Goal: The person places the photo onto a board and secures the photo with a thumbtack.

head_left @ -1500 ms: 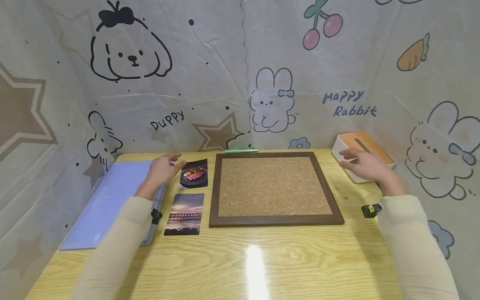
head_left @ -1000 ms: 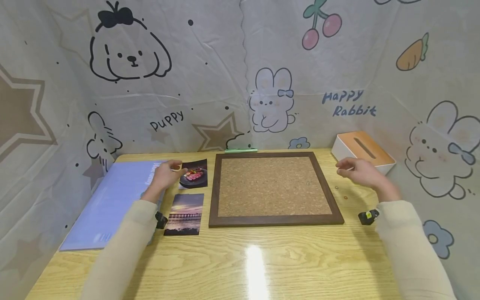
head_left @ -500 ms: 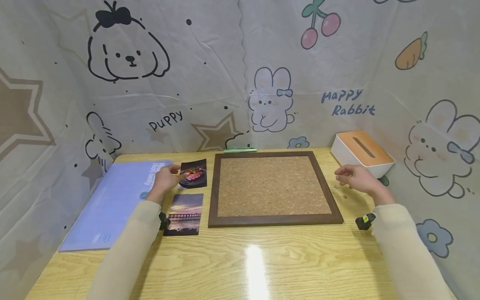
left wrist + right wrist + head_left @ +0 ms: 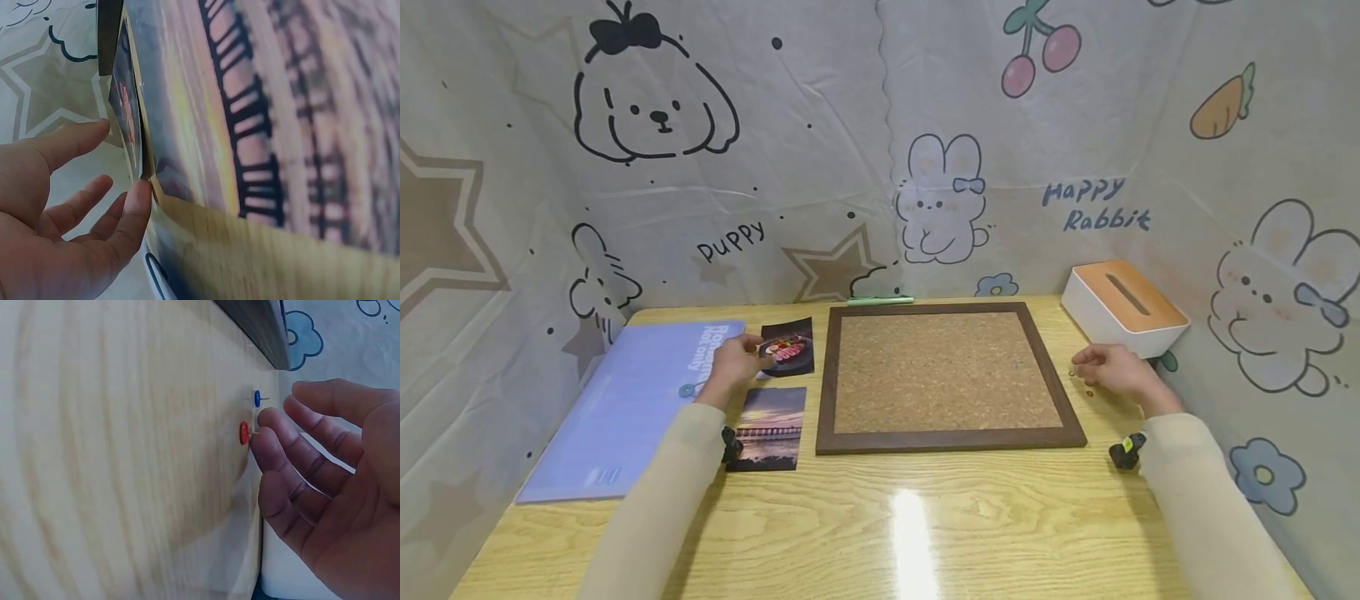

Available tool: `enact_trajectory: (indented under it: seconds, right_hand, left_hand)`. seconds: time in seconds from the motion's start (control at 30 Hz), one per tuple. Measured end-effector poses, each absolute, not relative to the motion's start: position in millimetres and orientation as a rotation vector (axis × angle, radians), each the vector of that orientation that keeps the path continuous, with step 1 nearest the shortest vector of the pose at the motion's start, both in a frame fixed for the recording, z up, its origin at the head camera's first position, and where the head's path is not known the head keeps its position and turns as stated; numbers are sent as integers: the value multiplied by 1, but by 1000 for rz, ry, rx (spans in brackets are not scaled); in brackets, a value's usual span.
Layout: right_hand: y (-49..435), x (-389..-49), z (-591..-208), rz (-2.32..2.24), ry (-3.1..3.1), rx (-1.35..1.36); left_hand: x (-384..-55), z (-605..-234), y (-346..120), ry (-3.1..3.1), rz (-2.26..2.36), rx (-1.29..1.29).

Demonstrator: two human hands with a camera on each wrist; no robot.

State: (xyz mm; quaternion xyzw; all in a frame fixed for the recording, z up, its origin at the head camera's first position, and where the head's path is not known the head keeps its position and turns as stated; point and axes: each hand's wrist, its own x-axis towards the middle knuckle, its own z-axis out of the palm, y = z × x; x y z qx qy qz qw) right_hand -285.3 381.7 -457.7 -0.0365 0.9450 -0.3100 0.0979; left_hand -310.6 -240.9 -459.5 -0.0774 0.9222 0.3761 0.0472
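Note:
At the left edge of a photo of sliced meat on a dark plate (image 4: pixel 793 367), my left hand (image 4: pixel 735 364) has its fingertips right at the print, fingers loosely bent. The left wrist view shows thumb and fingers (image 4: pixel 106 131) apart. Just below lies a second photo (image 4: pixel 772 454), of a pier at sunset. On the right, my right hand (image 4: pixel 1116 369) hovers low beside two thumbtacks, its fingers relaxed and holding nothing. One thumbtack is blue (image 4: pixel 257 399), the other red thumbtack (image 4: pixel 244 433) is close to the fingertips; both have their pins pointing up from the table.
A cork board (image 4: pixel 947 375) in a dark wooden frame lies between the hands. A green pen (image 4: pixel 881 301) sits behind it. A blue folder (image 4: pixel 617 417) lies at the left, and a white tissue box (image 4: pixel 1097 312) with an orange lid stands back right.
My left hand has come down and right, from over the folder to the meat photo's edge. My right hand has come down from the tissue box to the thumbtacks.

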Motion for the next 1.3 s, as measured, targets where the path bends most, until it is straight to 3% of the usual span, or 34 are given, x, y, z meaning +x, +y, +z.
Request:
enact_trajectory:
  seconds: [0.97,1.3]
  right_hand:
    - [381,-293,-471,-814,2852,-129]
    - [373,-286,-453,-911,2819,-127]
  left_hand:
    - [-310,-463,-248,2748,1218,-142]
    - [-308,-460,-255,2584,1420,-84]
